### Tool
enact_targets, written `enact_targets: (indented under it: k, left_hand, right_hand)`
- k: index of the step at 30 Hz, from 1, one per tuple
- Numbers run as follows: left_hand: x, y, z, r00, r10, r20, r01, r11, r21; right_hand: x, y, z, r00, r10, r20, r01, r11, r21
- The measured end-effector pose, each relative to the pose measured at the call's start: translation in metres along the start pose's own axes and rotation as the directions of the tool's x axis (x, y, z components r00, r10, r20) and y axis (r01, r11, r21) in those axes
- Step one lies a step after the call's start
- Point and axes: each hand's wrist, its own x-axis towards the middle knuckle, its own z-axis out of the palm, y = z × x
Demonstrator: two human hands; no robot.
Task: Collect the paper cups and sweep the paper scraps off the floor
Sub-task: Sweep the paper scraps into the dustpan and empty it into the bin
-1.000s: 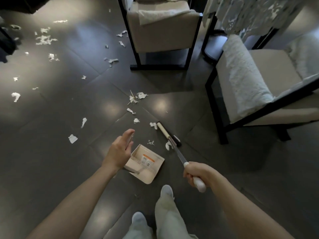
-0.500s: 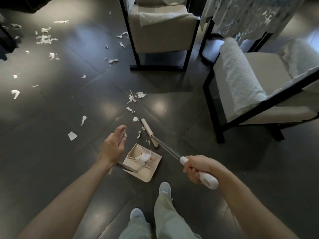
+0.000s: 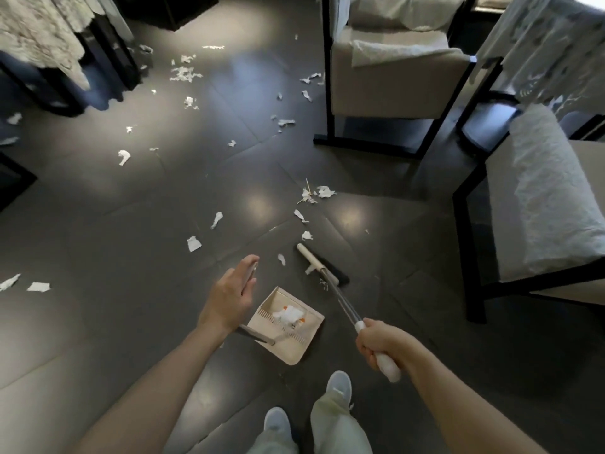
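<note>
My left hand (image 3: 229,296) holds the top of the long handle of a beige dustpan (image 3: 304,342) that stands on the dark floor in front of my feet. A small heap of white scraps (image 3: 289,314) lies inside the pan. My right hand (image 3: 379,347) grips the white end of a broom handle. The broom head (image 3: 322,265) rests on the floor just beyond the pan, with a few scraps (image 3: 281,259) beside it. Several more paper scraps (image 3: 193,244) are strewn further out and to the left. I see no paper cups.
Two beige armchairs with black frames stand close by, one ahead (image 3: 393,83) and one at the right (image 3: 537,204). A lace cloth (image 3: 42,37) hangs over dark furniture at the top left. My shoes (image 3: 339,385) are just behind the dustpan.
The broom head swept left toward the dustpan and pushed scraps into it, then drew back to the right. My view has turned left, showing more littered floor.
</note>
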Motion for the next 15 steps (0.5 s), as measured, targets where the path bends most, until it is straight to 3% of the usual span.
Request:
enact_targets:
  k: [2,6,8,11,15]
  left_hand:
    - [0.006,-0.004,-0.001,1.0,-0.012,-0.011,0.012,1.0,0.017]
    - [0.012,-0.003,0.001,1.0,-0.011,0.001,0.011,1.0,0.001]
    - [0.014,-0.004,0.001,1.0,-0.005,0.007,0.005,1.0,-0.013]
    - [0.011,-0.01,-0.005,1.0,-0.008,0.005,0.008,0.999,-0.046]
    - [0.005,-0.022,-0.025,0.999,-0.02,-0.039,0.017,0.995,-0.096]
  right_hand:
    - [-0.01,-0.001,0.014,0.997,0.023,0.079,-0.023,1.0,0.0]
    - [-0.041,-0.009,0.014,0.944,0.122,0.307,-0.214,0.934,0.285]
    - [-0.055,-0.016,0.002,0.925,0.118,0.36,-0.24,0.917,0.317]
    - [-0.076,-0.028,-0.003,0.937,0.07,0.343,-0.209,0.897,0.39]
    - [-0.086,-0.043,0.02,0.989,-0.02,0.148,-0.025,0.955,0.297]
